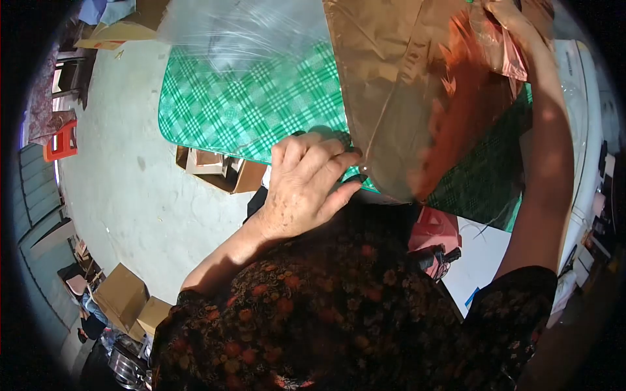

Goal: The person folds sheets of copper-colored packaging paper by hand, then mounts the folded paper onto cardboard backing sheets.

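Observation:
A large sheet of shiny brown plastic film (385, 72) lies over the green checked tablecloth (228, 111) and reaches down to the table's near edge. Beside its lower left corner is my left hand (306, 179), palm down with bent fingers. The fingertips are right at the film's edge, and the thumb stands apart from them. My right hand (512, 16) is far forward at the top right, partly cut off by the frame, closed on crumpled film. Reddish, see-through folds of the film hang below that wrist.
Clear plastic (241, 29) lies at the table's far left. An open cardboard box (248, 176) is beneath the near edge. A red stool (62, 141) and cardboard boxes (122, 291) stand on the left. A pink bag (435, 229) is below the table, near a white panel (482, 251).

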Tool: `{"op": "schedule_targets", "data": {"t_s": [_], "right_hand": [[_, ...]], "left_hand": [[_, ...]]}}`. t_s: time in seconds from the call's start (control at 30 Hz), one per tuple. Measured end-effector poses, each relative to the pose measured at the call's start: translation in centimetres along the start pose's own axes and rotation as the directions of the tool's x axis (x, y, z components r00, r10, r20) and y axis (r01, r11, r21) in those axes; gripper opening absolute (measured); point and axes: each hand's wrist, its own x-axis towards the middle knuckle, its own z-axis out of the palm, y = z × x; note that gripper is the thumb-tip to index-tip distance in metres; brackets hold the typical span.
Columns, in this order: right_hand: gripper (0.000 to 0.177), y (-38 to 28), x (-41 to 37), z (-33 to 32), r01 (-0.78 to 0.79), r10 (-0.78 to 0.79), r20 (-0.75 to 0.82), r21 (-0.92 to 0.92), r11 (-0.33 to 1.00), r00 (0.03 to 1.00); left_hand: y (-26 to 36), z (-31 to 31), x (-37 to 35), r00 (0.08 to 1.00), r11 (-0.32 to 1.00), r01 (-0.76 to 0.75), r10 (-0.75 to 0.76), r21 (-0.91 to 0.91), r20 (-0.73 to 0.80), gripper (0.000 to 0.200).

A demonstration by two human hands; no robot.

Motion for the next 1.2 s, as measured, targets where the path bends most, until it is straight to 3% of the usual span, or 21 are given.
{"op": "schedule_targets", "data": {"t_s": [0.6, 0.77, 0.87, 0.9, 1.0, 1.13, 1.2], "right_hand": [[0.03, 0.7, 1.2, 0.5, -0.001, 0.0, -0.034, -0.043, 0.999, 0.999], [0.035, -2.5, 0.6, -0.1, -0.2, 0.185, -0.086, -0.224, 0.954, 0.979], [0.039, -1.7, 0.5, 1.0, -0.129, 0.03, -0.27, -0.357, 0.925, 0.962], [0.04, -1.3, -0.2, 1.2, -0.054, 0.014, -0.256, -0.149, 0.987, 0.967], [0.039, -3.8, -2.0, 1.3, -0.081, 0.047, -0.329, -0.09, 0.993, 0.943], [0.037, -5.1, -2.1, 1.2, -0.107, 0.036, -0.353, -0.183, 0.977, 0.935], [0.035, -5.7, -2.3, 1.3, -0.159, 0.109, -0.323, -0.133, 0.978, 0.94]], "left_hand": [[0.4, 0.5, 0.4, 0.997, 0.999, 0.032, -0.032, 0.002, -0.077, 0.034], [0.4, 0.6, 0.5, 0.994, 1.0, -0.007, 0.009, 0.013, -0.107, 0.034], [0.2, 0.5, 0.4, 0.995, 1.0, -0.021, 0.023, 0.022, -0.099, 0.033], [0.3, 0.5, 0.5, 0.994, 0.999, -0.024, 0.027, 0.028, -0.104, 0.031], [0.3, 0.5, 0.5, 0.994, 0.999, -0.024, 0.028, 0.037, -0.105, 0.032], [0.4, 0.3, 0.6, 0.995, 0.999, -0.037, 0.04, 0.037, -0.095, 0.031], [0.3, 0.3, 0.5, 0.995, 0.999, -0.041, 0.043, 0.034, -0.089, 0.031]]}}
